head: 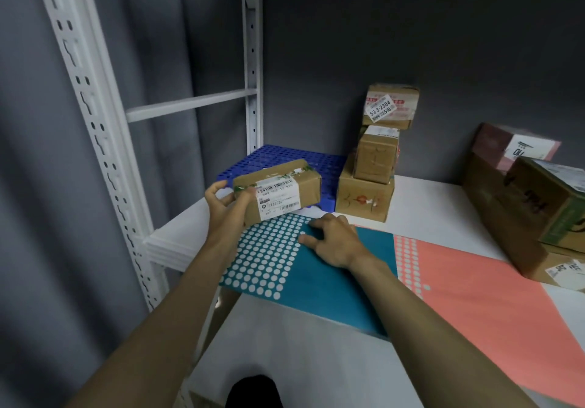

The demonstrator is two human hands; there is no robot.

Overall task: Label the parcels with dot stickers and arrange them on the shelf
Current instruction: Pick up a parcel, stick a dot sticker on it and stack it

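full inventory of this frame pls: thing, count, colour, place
held parcel: 1, brown cardboard with white barcode label, over the shelf's left end, in the left hand
stacked parcels: 3, brown cardboard, one atop another at the back, right of the blue grid
right-side parcels: several, brown and one pinkish, piled at the right edge; exact count unclear
blue grid: 1, blue plastic, back left of the shelf
teal sticker sheet: 1, teal with white dots, front of the shelf
pink sticker sheet: 1, salmon pink, few dots left, right of the teal one
shelf: 1, white board, white slotted uprights
left hand: gripping the parcel's end
right hand: fingertips on the teal sheet
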